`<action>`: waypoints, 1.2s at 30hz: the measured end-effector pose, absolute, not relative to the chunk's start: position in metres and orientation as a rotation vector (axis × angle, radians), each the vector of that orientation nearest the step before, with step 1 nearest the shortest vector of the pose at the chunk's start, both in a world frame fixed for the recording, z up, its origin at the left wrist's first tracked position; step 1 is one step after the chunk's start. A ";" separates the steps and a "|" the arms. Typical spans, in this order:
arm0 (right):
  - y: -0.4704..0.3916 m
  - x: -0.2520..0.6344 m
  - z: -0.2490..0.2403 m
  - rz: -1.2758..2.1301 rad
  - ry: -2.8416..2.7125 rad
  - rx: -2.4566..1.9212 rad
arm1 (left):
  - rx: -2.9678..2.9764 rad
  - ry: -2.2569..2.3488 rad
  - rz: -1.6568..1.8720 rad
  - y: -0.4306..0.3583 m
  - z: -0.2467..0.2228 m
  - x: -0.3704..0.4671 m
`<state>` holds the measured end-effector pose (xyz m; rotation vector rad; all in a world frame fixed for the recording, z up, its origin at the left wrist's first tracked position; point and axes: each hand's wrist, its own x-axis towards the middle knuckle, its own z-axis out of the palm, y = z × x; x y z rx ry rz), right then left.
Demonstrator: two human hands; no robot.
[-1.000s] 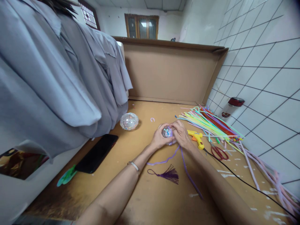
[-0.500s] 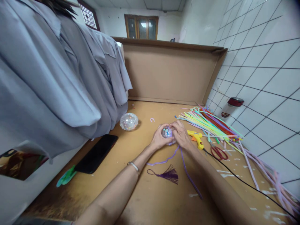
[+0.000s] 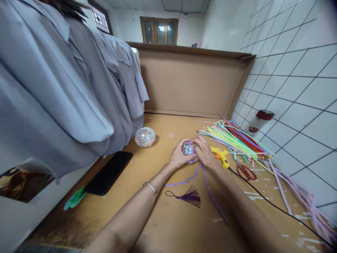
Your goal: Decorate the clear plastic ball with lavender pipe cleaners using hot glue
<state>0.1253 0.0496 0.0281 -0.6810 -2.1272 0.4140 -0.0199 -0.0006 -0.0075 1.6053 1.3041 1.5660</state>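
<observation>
Between my two hands is a small clear ball (image 3: pixel 187 149) with blue and purple bits in it. My left hand (image 3: pixel 178 154) wraps round its left side, thumb along the near edge. On the other side, the fingers of my right hand (image 3: pixel 201 151) press a purple pipe cleaner (image 3: pixel 213 198) against the ball. Two loose lengths of purple trail from under the hands toward me. A dark purple tassel (image 3: pixel 191 196) with a cord loop lies just in front. Part of the ball is covered by my fingers.
A clear faceted bowl (image 3: pixel 145 137) stands left, near a black phone (image 3: pixel 108 173) and grey hanging cloth (image 3: pixel 79 91). At right lie a yellow glue gun (image 3: pixel 220 154), red-handled scissors (image 3: pixel 246 172), many coloured pipe cleaners (image 3: pixel 231 138) and a black cord (image 3: pixel 273 205). A cardboard panel (image 3: pixel 189 82) closes the back.
</observation>
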 end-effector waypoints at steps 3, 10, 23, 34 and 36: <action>0.050 0.126 0.028 0.426 -2.133 -0.672 | 1.602 1.309 1.565 -0.001 -0.007 -0.020; 0.050 0.127 0.030 0.424 -2.149 -0.655 | 1.613 1.321 1.571 -0.001 -0.008 -0.019; 0.052 0.128 0.028 0.413 -2.141 -0.639 | 1.813 1.366 1.618 0.003 -0.014 -0.022; 0.050 0.128 0.030 0.388 -2.145 -0.635 | 1.819 1.354 1.602 0.005 -0.016 -0.024; 0.049 0.128 0.030 0.381 -2.148 -0.635 | 1.816 1.353 1.593 0.005 -0.015 -0.024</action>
